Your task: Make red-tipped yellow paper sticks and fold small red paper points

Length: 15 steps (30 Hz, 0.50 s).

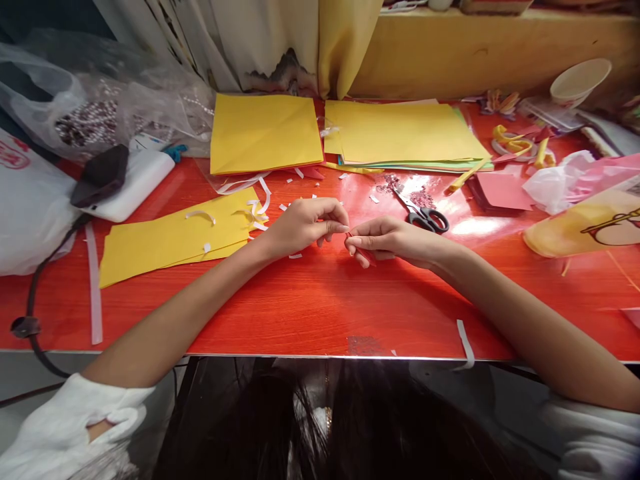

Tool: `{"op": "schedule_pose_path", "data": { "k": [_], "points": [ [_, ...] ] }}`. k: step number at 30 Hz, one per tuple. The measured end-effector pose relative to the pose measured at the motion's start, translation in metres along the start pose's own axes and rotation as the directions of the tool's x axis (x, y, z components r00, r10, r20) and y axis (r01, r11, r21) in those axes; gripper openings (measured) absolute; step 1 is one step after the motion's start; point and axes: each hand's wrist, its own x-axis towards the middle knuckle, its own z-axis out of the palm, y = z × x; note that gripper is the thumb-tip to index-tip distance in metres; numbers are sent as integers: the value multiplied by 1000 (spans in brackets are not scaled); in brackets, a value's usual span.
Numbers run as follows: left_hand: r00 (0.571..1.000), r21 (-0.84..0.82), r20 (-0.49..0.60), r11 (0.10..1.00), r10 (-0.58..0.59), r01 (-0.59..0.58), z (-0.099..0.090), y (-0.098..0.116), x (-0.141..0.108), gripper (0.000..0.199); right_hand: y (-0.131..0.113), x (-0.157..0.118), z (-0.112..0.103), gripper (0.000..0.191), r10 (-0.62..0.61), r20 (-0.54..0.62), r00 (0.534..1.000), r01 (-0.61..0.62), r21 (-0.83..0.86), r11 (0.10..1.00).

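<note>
Above the middle of the red table (310,300), my left hand (320,223) has thumb and fingertips pinched together beside my right hand; what lies between them is too small to make out. My right hand (373,241) is closed on a thin red strip (366,253), which shows under its fingers. The fingertips of both hands nearly meet. Just behind my right hand lie scissors (425,217) with black handles. Small white paper scraps (295,256) are scattered around my left hand.
Yellow sheets (175,233) lie at the left, and two stacks (267,133) (400,133) stand at the back. A phone (103,177) rests on a white box (143,187). Toward the right are pink paper (505,190), a yellow cup (575,227) and a white cup (580,81).
</note>
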Motion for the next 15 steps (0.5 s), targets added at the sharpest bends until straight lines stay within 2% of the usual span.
{"op": "schedule_pose_path", "data": {
  "k": [4, 7, 10, 12, 14, 15],
  "points": [
    [992, 116, -72, 988, 106, -97, 7, 1, -3, 7, -2, -2, -2, 31, 20, 78, 997, -23, 38, 999],
    [986, 76, -120, 992, 112, -103, 10, 2, -3, 9, -3, -3, -3, 30, 7, 91, 996, -16, 98, 995],
    [983, -28, -183, 999, 17, -22, 7, -1, 0, 8, -3, -3, -1, 29, 17, 30, 999, -19, 98, 995],
    [970, -91, -229, 994, -86, 67, 3, -2, 2, 16, -4, -2, 3, 28, 38, -10, 999, -37, 59, 998],
    [961, -87, -219, 984, -169, 154, 1, 0, 4, 29, -5, -1, 7, 29, 49, -63, 997, -49, -1, 999],
    [964, -44, -179, 980, -197, 192, 0, 2, 4, 34, -5, 0, 10, 30, 41, -97, 994, -44, -34, 998]
  ]
}}
